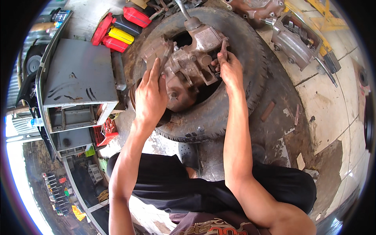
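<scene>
A brown, greasy metal gearbox rests on top of a large tyre lying flat in front of me. From its upper part a metal lever rises away from me. My left hand lies along the near left side of the casing, its fingers stretched out and pointing away. At the casing's right edge is my right hand. Its index finger extends up along the metal while the other fingers curl in against that edge. The undersides of these fingers are partly hidden.
Red, black and yellow plastic bottles lie at the far left. Beside them stands a grey metal cabinet, with a red crate near it. Another opened gearbox casing sits at the far right by a yellow metal frame.
</scene>
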Motion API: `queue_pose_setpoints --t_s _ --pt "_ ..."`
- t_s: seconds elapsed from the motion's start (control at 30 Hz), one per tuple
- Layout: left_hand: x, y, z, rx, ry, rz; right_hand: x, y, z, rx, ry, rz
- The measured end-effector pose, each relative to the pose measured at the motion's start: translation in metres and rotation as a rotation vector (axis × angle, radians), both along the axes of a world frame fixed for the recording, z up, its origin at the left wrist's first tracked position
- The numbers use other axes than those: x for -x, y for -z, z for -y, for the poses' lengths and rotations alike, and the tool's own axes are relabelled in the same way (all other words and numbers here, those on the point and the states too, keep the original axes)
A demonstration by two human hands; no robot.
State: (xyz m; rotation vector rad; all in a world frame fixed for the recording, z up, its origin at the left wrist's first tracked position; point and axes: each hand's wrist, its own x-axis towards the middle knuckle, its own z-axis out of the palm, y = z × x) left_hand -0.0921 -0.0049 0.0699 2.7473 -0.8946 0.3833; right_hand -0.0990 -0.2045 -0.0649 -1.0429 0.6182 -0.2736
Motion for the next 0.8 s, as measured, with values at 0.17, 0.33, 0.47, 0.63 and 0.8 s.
queue_pose_setpoints --t_s 0.17,0.33,0.47,0.63,0.8 --pt "-0.022 0.010 0.009 -0.011 0.018 0.030 0.000 -0.005 0.003 0.013 0.017 -0.008" --pt "-0.035 0.014 0.016 0.004 0.034 -0.006 -0.001 -0.003 -0.003 0.073 -0.020 -0.015" --pt "-0.035 0.013 0.024 0.038 0.022 -0.042 -0.007 0.012 -0.008 0.143 0.003 -0.047" --pt "-0.035 0.027 0.009 0.081 0.013 -0.052 -0.004 0.004 -0.015 0.268 -0.060 -0.093" --pt "-0.032 0.026 0.008 0.090 0.001 -0.066 -0.002 0.008 -0.013 0.383 -0.081 -0.109"
